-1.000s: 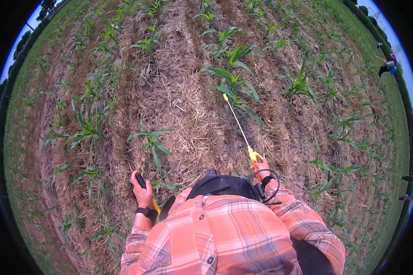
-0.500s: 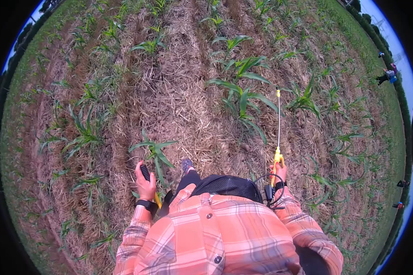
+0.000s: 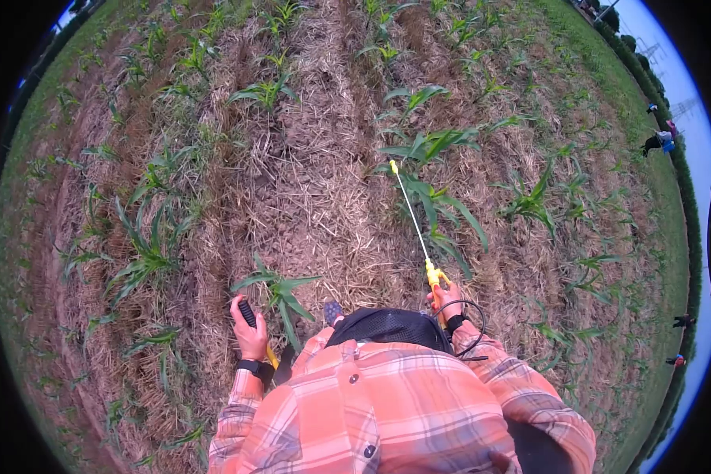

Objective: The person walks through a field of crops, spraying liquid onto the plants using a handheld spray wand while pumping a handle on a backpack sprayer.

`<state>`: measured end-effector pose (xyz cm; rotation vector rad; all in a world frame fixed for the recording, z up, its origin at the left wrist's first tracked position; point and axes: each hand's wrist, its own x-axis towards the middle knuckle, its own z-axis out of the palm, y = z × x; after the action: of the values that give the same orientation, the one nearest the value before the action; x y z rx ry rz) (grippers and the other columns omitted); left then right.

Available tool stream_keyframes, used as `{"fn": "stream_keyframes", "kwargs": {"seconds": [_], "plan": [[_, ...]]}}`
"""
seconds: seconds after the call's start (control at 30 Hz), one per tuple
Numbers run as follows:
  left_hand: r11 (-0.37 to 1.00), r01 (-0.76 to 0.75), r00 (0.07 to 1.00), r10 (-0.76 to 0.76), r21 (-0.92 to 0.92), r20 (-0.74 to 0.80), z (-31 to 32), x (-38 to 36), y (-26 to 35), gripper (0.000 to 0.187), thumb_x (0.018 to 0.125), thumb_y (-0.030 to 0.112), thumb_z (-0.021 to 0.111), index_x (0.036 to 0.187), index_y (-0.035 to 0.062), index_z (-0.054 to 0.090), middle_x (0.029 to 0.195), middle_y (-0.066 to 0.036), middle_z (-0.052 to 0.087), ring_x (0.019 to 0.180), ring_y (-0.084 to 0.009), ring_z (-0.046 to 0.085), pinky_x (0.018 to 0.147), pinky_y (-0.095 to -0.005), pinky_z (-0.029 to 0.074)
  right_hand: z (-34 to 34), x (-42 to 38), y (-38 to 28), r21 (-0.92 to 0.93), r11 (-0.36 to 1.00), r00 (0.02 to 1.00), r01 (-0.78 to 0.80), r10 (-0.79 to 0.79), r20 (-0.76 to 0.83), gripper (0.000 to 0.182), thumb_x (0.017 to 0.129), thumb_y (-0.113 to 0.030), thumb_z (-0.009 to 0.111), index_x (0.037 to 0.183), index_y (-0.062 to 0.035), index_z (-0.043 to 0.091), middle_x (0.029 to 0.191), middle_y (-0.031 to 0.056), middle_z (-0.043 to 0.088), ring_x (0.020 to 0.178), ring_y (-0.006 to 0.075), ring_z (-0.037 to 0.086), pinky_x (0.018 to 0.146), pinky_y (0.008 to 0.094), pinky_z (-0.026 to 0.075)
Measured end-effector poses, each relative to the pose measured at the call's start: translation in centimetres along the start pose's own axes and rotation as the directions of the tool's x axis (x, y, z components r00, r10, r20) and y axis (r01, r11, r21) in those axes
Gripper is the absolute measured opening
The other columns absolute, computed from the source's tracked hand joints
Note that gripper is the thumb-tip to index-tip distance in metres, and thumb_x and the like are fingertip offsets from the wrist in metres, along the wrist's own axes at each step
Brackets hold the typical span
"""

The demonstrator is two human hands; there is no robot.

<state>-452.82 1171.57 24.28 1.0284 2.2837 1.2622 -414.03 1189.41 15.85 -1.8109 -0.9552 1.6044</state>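
Observation:
My left hand [image 3: 252, 338] is wrapped round a black ribbed handle [image 3: 246, 313]; a yellow bar [image 3: 272, 356] shows beside the wrist, its lower end hidden by my body. In my right hand [image 3: 449, 297] is a spray wand [image 3: 412, 212], gripped at its yellow handle. The wand's thin white tube points forward and slightly left, and its yellow nozzle [image 3: 393, 167] is beside a leafy corn plant [image 3: 433, 197]. A black hose [image 3: 482, 328] loops by my right wrist. Close ahead of my left hand grows a small corn plant [image 3: 279, 291].
Rows of young corn plants [image 3: 529, 204] run forward on both sides. Dry straw [image 3: 324, 189] covers the soil between them. A black mesh bag [image 3: 391, 325] is at my waist, with one shoe [image 3: 333, 311] beyond it. Other people [image 3: 660, 142] stand far off at the right edge.
The wand's nozzle has swung left, from the right of the corn plants to their left side. My right hand has shifted left too. My left hand keeps its hold on the handle.

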Motion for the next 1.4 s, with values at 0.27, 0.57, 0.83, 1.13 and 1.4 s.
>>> {"fn": "stream_keyframes", "kwargs": {"seconds": [0.27, 0.57, 0.83, 1.13, 1.4], "plan": [[0.999, 0.027, 1.000, -0.027, -0.029, -0.002, 0.1, 2.9, 0.2, 0.048, 0.072, 0.004, 0.046, 0.117, 0.0087, 0.030, 0.073, -0.010, 0.049, 0.055, -0.0186, 0.049, 0.054, -0.0307, 0.040, 5.0, 2.7, -2.6, -0.186, 0.982, 0.922, 0.021, 0.053, 0.383, 0.052, 0.078, -0.018, 0.054, 0.117, -0.0046, 0.022, 0.066, 0.0092, 0.057, 0.047, 0.0106, 0.050, 0.039, 0.0205, 0.037], [0.992, -0.033, 0.988, 0.051, 0.120, -0.145, 3.1, 9.0, 5.0, 0.048, 0.073, 0.003, 0.045, 0.118, 0.0094, 0.030, 0.069, -0.009, 0.049, 0.054, -0.0186, 0.048, 0.054, -0.0305, 0.041, 9.2, 12.1, -5.5, -0.263, 0.944, 0.802, 0.202, -0.005, 0.597, 0.059, 0.075, -0.017, 0.059, 0.117, -0.0011, 0.021, 0.065, 0.0094, 0.058, 0.053, 0.0115, 0.054, 0.046, 0.0213, 0.039], [0.958, -0.202, 0.970, 0.225, 0.206, -0.094, 9.1, 16.5, 8.9, 0.050, 0.072, 0.002, 0.046, 0.119, 0.0105, 0.030, 0.075, -0.012, 0.050, 0.055, -0.0226, 0.048, 0.055, -0.0318, 0.040, 3.7, 17.2, -10.4, -0.177, 0.984, 0.950, 0.008, 0.048, 0.307, 0.060, 0.078, -0.015, 0.053, 0.122, -0.0037, 0.014, 0.062, 0.0072, 0.057, 0.036, 0.0092, 0.043, 0.030, 0.0226, 0.032], [0.904, -0.317, 0.940, 0.340, 0.286, -0.033, 14.1, 22.1, 13.0, 0.049, 0.072, 0.003, 0.047, 0.118, 0.0095, 0.031, 0.080, -0.013, 0.052, 0.061, -0.0258, 0.051, 0.057, -0.0330, 0.041, -3.9, 20.8, -13.8, 0.140, 0.989, 0.998, -0.052, 0.055, -0.013, 0.050, 0.080, -0.016, 0.049, 0.118, -0.0063, 0.019, 0.063, 0.0105, 0.055, 0.034, 0.0107, 0.041, 0.027, 0.0223, 0.031], [0.958, -0.179, 0.984, 0.173, 0.225, 0.046, 15.5, 26.8, 13.5, 0.048, 0.072, 0.003, 0.047, 0.117, 0.0101, 0.031, 0.078, -0.013, 0.050, 0.058, -0.0252, 0.051, 0.053, -0.0333, 0.040, -5.5, 25.8, -17.9, 0.417, 0.908, 0.971, 0.033, 0.069, -0.227, 0.042, 0.080, -0.018, 0.048, 0.111, -0.0093, 0.021, 0.068, 0.0114, 0.054, 0.037, 0.0127, 0.040, 0.030, 0.0238, 0.032]]}}
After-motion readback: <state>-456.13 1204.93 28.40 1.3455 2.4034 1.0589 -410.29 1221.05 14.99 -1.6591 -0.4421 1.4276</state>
